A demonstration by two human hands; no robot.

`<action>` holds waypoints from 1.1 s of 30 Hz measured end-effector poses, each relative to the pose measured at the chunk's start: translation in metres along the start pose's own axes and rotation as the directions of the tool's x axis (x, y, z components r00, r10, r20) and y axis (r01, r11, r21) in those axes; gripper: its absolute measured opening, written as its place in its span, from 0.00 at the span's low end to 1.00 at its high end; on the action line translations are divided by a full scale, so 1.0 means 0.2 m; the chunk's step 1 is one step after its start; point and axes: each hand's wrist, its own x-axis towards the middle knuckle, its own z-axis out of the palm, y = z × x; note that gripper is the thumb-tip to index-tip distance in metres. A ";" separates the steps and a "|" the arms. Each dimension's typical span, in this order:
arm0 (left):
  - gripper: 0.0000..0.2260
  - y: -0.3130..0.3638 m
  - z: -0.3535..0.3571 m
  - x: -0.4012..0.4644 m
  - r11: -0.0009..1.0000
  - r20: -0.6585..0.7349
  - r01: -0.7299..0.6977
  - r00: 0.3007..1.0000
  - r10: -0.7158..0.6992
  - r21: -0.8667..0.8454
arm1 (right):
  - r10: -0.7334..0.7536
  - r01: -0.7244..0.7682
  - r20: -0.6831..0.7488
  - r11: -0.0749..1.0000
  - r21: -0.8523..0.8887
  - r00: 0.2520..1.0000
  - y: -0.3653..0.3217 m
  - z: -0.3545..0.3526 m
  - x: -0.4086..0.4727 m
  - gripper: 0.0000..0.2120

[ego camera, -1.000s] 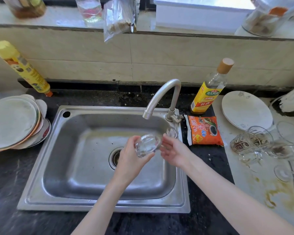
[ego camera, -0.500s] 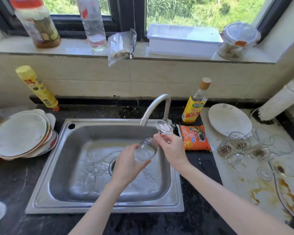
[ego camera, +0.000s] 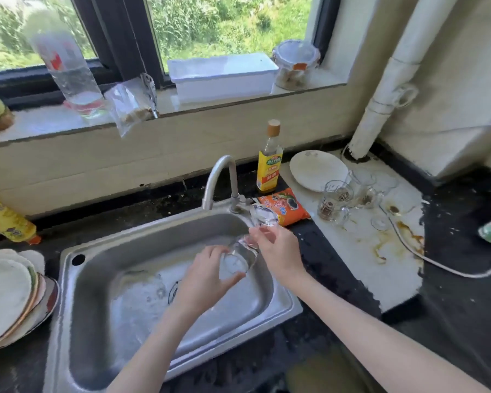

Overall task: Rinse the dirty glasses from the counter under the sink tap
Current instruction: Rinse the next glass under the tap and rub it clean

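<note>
Two hands: both work over the sink (ego camera: 77,282), each with its own glass
Left hand (ego camera: 201,282): grip closed around a clear glass (ego camera: 237,260), held on its side over the basin, mouth turned toward the camera
Right hand (ego camera: 278,251): fingers pinch a second glass (ego camera: 264,215) by its lower part; this one is at the right rim of the sink, just beside the tap base
Tap (ego camera: 219,180): spout ends above the basin, to the left of both glasses; I cannot tell if water runs, but the basin floor looks wet
Dirty glasses (ego camera: 349,194): a group waits on the pale part of the bench (ego camera: 380,265) at right, near a plate (ego camera: 318,170), with brown stains around
Step in hand: rinse of the two held glasses, I judge; most of the task is not yet done
Next move: bring each glass mouth under the spout, turn it to wash all the inside, with a firm hold because wet glass slips
</note>
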 end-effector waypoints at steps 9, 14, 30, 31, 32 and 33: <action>0.45 0.41 0.15 -0.22 0.882 0.227 -0.450 0.882 0.414 0.139 | 0.082 -0.090 -0.272 0.996 -0.015 0.959 0.18 -0.60 -0.61 0.04; 0.36 0.79 0.30 -0.42 0.754 0.327 -0.647 0.741 0.586 0.116 | 0.140 -0.150 -0.494 0.988 0.018 0.858 0.24 -0.97 -1.12 0.06; 0.30 2.19 1.00 -1.75 0.233 0.437 -0.952 0.128 0.891 -0.197 | 0.246 -0.334 -0.900 0.935 0.123 0.360 0.38 -1.95 -3.14 0.04; 0.28 2.28 1.03 -1.81 0.205 0.429 -0.956 0.098 0.898 -0.210 | 0.247 -0.343 -0.914 0.930 0.131 0.320 0.39 -2.01 -3.22 0.05; 0.26 2.36 1.08 -1.85 0.175 0.417 -0.959 0.068 0.906 -0.222 | 0.248 -0.352 -0.928 0.925 0.142 0.277 0.41 -2.07 -3.30 0.05; 0.24 2.44 1.12 -1.90 0.140 0.413 -0.965 0.037 0.910 -0.223 | 0.248 -0.353 -0.940 0.923 0.156 0.233 0.43 -2.12 -3.37 0.05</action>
